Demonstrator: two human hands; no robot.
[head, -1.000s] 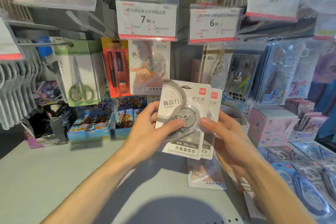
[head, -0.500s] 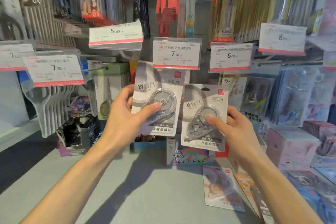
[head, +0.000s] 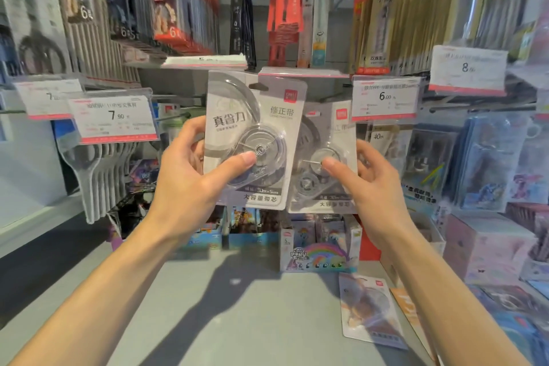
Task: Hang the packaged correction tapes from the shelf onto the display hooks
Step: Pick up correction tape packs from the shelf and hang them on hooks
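While raised, hands point(head: 279, 184) pinching correction tapes point(head: 255, 140)

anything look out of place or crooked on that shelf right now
Yes. One clear-blister correction tape pack lies flat and skewed on the grey shelf, with orange cards beside it, instead of hanging. The left hand and right hand each hold another white correction tape pack, not yet hooked.

glossy clear plastic blister on matt card correction tape pack point(head: 255, 140), matt grey shelf point(head: 237, 321), clear plastic price tag holder point(head: 114, 119)
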